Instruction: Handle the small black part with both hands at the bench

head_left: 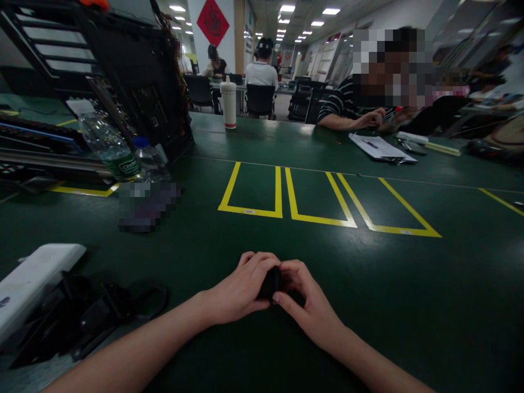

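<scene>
1. Head view, six o'clock: the left hand (245, 284) closes around a small, dark, blocky object (270, 284), probably steadying it. The right hand (311, 300) curves half-open beside it; shadow hides whether it grips.
2. Head view, ten o'clock: a clear plastic bottle (107, 143) stands on the smooth green table (196, 234).

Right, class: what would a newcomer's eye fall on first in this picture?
Probably the two hands, left and right, meeting around a small black object low in the middle. Just beyond them, bright yellow tape outlines stand out on the dark green table. Farther back, a red diamond-shaped sign hangs on a pale pillar, left of centre.
</scene>
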A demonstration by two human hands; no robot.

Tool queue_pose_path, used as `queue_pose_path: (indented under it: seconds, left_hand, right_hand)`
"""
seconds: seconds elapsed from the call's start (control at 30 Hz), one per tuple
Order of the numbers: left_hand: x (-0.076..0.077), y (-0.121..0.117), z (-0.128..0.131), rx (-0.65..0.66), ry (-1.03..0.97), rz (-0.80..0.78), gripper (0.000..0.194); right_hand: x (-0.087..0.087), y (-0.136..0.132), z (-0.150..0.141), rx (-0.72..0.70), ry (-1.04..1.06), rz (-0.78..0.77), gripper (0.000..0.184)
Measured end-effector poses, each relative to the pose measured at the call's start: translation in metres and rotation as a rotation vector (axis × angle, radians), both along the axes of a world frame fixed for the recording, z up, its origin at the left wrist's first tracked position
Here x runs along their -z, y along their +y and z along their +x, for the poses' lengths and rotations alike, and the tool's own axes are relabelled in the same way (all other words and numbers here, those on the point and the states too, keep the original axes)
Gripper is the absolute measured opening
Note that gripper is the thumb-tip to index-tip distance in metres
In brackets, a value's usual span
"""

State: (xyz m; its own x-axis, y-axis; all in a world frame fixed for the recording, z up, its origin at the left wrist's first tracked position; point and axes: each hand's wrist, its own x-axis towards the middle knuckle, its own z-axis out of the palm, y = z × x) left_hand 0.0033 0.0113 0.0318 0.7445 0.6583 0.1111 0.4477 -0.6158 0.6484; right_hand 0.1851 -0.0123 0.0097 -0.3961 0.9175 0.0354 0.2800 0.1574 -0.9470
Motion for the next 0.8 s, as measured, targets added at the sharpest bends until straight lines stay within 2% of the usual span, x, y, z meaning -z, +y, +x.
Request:
queue_pose_path:
  seconds: [0.1, 0.3, 0.4, 0.63, 0.8]
  left_hand:
    - [0.0, 0.0, 0.0, -0.001, 0.002, 0.0, 0.06]
    - [0.01, 0.001, 0.0, -0.005, -0.017, 0.039, 0.062]
    - [0.013, 0.001, 0.001, -0.009, -0.028, 0.05, 0.059]
    - [0.008, 0.0, 0.001, -0.024, -0.034, 0.024, 0.057]
    - [0.008, 0.0, 0.0, -0.01, -0.013, 0.016, 0.06]
  right_hand:
    - [-0.002, 0.0, 0.0, -0.021, -0.026, -0.02, 0.028]
    - [0.0, -0.001, 0.002, -0.075, -0.013, 0.067, 0.029]
    - [0.002, 0.0, 0.002, -0.061, 0.012, 0.068, 0.021]
    - [-0.002, 0.0, 0.0, -0.032, -0.019, -0.043, 0.024]
    - [-0.002, -0.001, 0.002, -0.066, -0.016, 0.032, 0.027]
